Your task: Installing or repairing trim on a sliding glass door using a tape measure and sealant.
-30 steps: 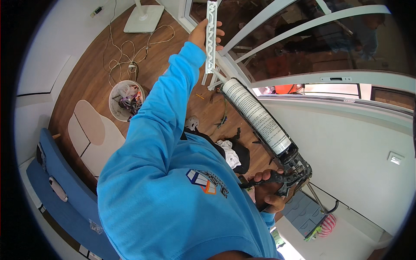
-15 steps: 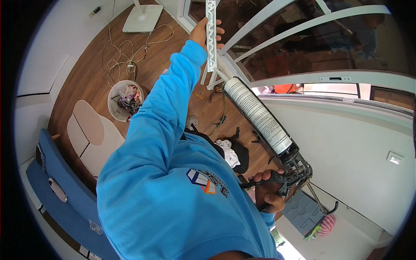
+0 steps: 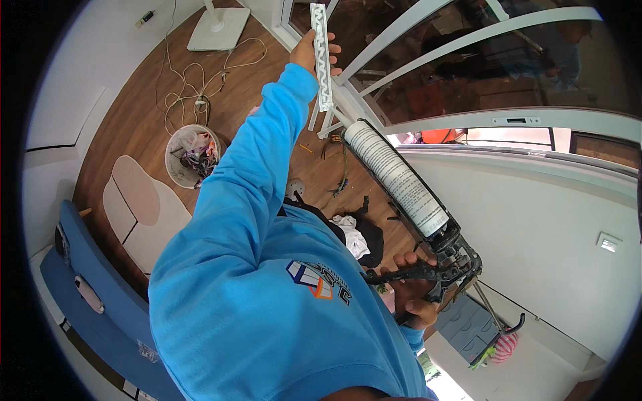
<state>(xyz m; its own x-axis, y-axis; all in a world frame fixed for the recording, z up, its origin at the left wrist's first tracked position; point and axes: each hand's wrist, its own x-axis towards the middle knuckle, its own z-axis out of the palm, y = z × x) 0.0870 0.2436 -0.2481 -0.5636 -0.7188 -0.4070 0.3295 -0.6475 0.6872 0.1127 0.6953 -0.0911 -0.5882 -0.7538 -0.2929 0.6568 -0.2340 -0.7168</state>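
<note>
My left hand (image 3: 305, 53) reaches to the top of the view, its fingers wrapped round a narrow white strip (image 3: 322, 60). A wavy bead of white sealant (image 3: 323, 50) runs along the strip's face. Low on the right, my right hand (image 3: 420, 311) holds a black caulking gun (image 3: 460, 257) by its handle, thumb on one side and fingers at the trigger lever. A white printed cartridge (image 3: 396, 175) sits in the gun. Its pale nozzle (image 3: 343, 117) points at the strip's lower end; whether they touch I cannot tell.
White-framed glass panels (image 3: 495, 73) stand close on the right, above a white wall (image 3: 535, 194). A bucket of scraps (image 3: 172, 164), a looped cable (image 3: 194, 83) and a black bag (image 3: 374, 244) lie on the wooden floor. Left is a blue sofa (image 3: 107, 287).
The strip has shifted slightly left and down in the view, and its top end now shows. My right fingers have eased, and the trigger lever has swung farther out from the handle.
</note>
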